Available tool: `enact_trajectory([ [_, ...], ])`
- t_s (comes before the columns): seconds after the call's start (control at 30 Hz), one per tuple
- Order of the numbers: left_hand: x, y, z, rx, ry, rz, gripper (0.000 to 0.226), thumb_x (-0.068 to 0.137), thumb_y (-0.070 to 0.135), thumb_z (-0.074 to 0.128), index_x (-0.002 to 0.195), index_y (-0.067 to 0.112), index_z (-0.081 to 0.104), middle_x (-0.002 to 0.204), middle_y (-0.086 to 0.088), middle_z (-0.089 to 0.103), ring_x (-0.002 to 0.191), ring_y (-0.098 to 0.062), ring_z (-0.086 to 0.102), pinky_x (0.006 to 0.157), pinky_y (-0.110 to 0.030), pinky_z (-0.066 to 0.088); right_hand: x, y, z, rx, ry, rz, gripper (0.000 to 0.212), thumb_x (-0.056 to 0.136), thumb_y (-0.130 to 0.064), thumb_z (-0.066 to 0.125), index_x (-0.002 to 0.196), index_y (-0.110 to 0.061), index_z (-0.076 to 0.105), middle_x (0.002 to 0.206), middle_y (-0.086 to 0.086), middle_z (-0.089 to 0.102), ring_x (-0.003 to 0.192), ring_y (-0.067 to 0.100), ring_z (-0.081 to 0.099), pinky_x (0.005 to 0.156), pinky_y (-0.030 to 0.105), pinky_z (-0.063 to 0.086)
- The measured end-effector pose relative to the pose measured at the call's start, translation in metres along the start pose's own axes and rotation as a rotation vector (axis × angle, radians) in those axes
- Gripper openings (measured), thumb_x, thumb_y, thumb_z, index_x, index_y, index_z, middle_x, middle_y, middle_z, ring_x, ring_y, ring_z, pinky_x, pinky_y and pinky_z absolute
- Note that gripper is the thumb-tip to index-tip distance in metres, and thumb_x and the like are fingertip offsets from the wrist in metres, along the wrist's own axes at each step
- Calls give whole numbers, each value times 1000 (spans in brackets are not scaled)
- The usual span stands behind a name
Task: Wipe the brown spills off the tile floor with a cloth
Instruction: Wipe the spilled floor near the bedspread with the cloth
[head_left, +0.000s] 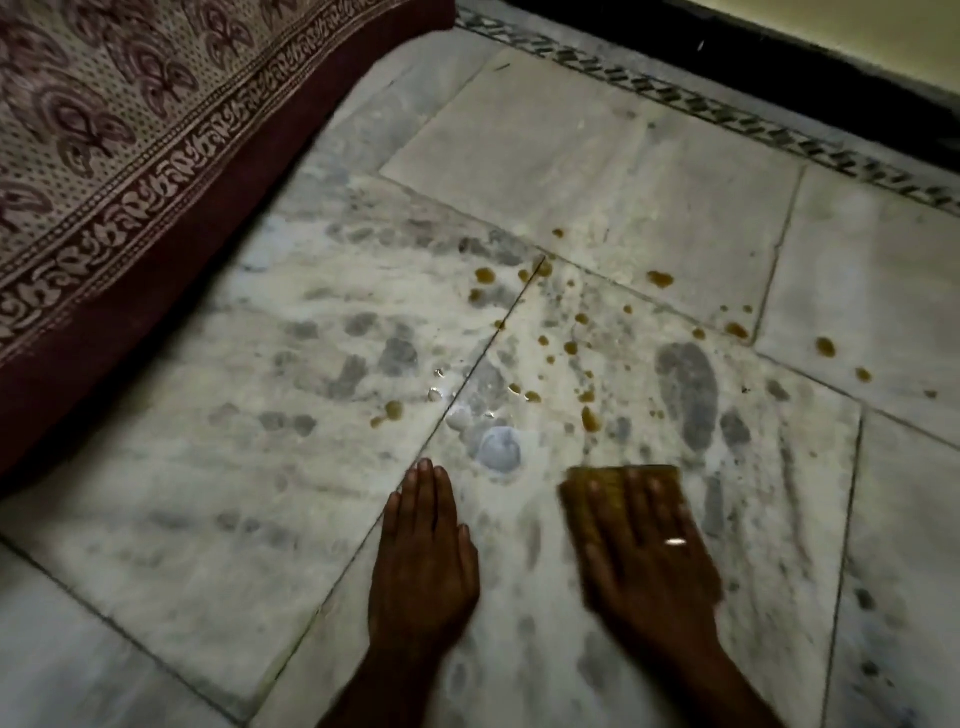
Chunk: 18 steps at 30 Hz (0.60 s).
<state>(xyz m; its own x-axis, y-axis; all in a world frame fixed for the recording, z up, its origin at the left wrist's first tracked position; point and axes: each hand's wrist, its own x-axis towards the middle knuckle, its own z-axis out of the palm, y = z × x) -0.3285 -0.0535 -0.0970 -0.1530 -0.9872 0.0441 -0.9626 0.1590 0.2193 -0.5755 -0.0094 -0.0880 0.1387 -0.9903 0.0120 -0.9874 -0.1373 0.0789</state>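
Note:
Brown spills (589, 418) lie scattered as several drops over the white marble tile floor (260, 493), from the centre out to the right. My right hand (649, 551) presses flat, fingers straight, on a folded yellow-brown cloth (613, 480) just below the nearest drops; the hand is blurred. My left hand (423, 556) rests flat on the bare floor to the left of the cloth, fingers straight and together. A ring shows on my right hand.
A bed or mattress with a maroon patterned cover (104, 130) fills the upper left, its edge overhanging the floor. A dark patterned border strip (727, 114) and a black skirting run along the wall at the top right. A wet patch (498, 449) glistens by the tile joint.

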Motion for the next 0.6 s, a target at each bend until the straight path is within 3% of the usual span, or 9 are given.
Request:
enact_trajectory([
  [0.1, 0, 2, -1, -20, -10, -4, 63, 96, 26, 37, 151, -5, 34, 160, -24, 30, 149, -35, 31, 120, -49, 28, 33, 25, 0, 66, -87, 481, 64, 101, -45, 22, 162, -26, 18, 166, 16, 27, 153, 39, 23, 121, 59, 21],
  [0.17, 1, 2, -2, -50, -1, -25, 62, 93, 26, 40, 147, -5, 40, 157, -24, 35, 145, -36, 38, 116, -50, 33, 61, 14, -3, 111, -104, 589, 68, 99, -51, 16, 162, -26, 13, 167, 16, 23, 154, 37, 22, 123, 56, 18],
  [0.4, 1, 4, 3, -36, 27, -28, 62, 89, 24, 43, 143, -6, 46, 153, -24, 43, 141, -37, 44, 110, -52, 39, 126, -36, 1, 181, -117, 426, 67, 101, -51, 13, 163, -29, -1, 171, 11, -2, 157, 33, 3, 126, 53, 3],
  [0.6, 1, 2, 10, -24, 55, -36, 64, 87, 26, 43, 142, -6, 48, 151, -23, 46, 138, -37, 47, 110, -50, 36, 160, -70, -1, 256, -82, 317, 65, 101, -50, 17, 162, -33, 3, 171, 10, 4, 157, 31, 5, 126, 51, 2],
])
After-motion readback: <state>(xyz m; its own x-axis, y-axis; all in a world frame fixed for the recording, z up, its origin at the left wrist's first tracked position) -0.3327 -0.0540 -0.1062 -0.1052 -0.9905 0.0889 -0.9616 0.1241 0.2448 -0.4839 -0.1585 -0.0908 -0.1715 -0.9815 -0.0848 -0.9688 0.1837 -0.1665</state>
